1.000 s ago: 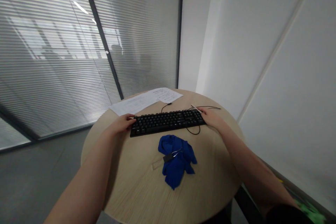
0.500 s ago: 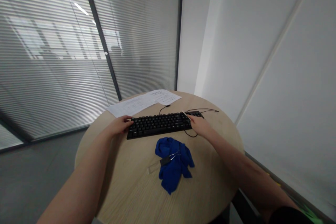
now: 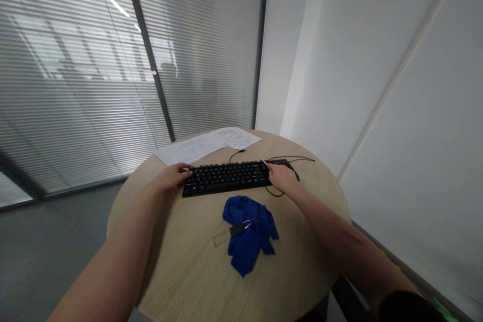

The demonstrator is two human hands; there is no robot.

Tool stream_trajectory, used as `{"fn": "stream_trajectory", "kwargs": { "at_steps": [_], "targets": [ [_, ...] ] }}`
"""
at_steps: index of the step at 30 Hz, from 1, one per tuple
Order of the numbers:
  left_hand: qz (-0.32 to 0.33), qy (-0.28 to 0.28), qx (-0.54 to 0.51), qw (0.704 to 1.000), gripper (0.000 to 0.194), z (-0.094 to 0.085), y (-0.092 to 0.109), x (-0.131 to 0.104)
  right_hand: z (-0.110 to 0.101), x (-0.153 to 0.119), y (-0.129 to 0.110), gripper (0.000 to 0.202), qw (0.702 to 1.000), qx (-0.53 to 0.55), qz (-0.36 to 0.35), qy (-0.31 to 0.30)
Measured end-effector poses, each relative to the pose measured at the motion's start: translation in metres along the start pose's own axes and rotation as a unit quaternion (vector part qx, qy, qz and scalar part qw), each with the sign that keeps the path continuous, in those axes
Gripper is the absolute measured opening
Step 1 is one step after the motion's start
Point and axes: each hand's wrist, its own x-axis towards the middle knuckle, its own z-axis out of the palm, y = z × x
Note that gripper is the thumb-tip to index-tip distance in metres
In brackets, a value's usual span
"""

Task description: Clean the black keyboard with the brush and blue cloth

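A black keyboard (image 3: 226, 177) lies across the round wooden table. Its left end is pinched by my left hand (image 3: 172, 176), thumb on the near side and fingers at the back corner. My right hand (image 3: 283, 177) is closed around a thin whitish stick (image 3: 264, 162), whose tip points over the keyboard's right part. Nearer to me, a crumpled blue cloth (image 3: 249, 251) has a black binder clip (image 3: 237, 229) with wire handles on it. A small clear object (image 3: 219, 239) rests just left of the clip.
White printed sheets (image 3: 196, 148) lie at the table's (image 3: 181, 282) back left. A black cable (image 3: 292, 157) loops at the back right, and a short cable end (image 3: 238, 152) sits behind the keyboard. Blinds and a white wall stand behind the table.
My right hand has shifted slightly left along the keyboard with the stick, uncovering more cable at its right. My left hand keeps its hold. The view has tilted slightly.
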Motion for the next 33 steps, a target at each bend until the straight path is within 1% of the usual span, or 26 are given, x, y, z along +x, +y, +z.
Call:
{"fn": "stream_trajectory", "kwargs": {
  "at_steps": [3,9,17,24,28,30,33],
  "targets": [
    [0.002,0.001,-0.001,1.000,0.051,0.000,0.004,-0.003,-0.004,-0.004,-0.002,0.046,1.000,-0.016,0.000,-0.008],
    [-0.017,0.007,0.011,1.000,0.045,0.001,0.009,-0.006,-0.010,-0.018,0.000,0.045,0.999,-0.029,-0.007,-0.035],
    [-0.022,0.008,0.008,1.000,0.044,0.002,0.007,-0.006,-0.023,-0.037,-0.005,0.041,0.996,-0.058,-0.023,-0.070],
    [-0.003,0.009,0.016,1.000,0.040,0.001,0.007,-0.005,-0.032,-0.046,-0.007,0.037,0.993,-0.059,-0.022,-0.097],
    [-0.011,0.009,0.015,1.000,0.043,0.002,0.008,-0.007,-0.039,-0.044,0.004,0.041,0.996,-0.016,-0.037,-0.084],
    [-0.014,0.008,0.020,1.000,0.043,0.002,0.009,-0.007,-0.043,-0.039,0.012,0.043,0.997,0.013,-0.039,-0.061],
    [-0.011,0.006,0.018,1.000,0.045,0.002,0.007,-0.005,-0.043,-0.030,0.024,0.046,0.999,0.036,-0.021,-0.010]
  ]
}}
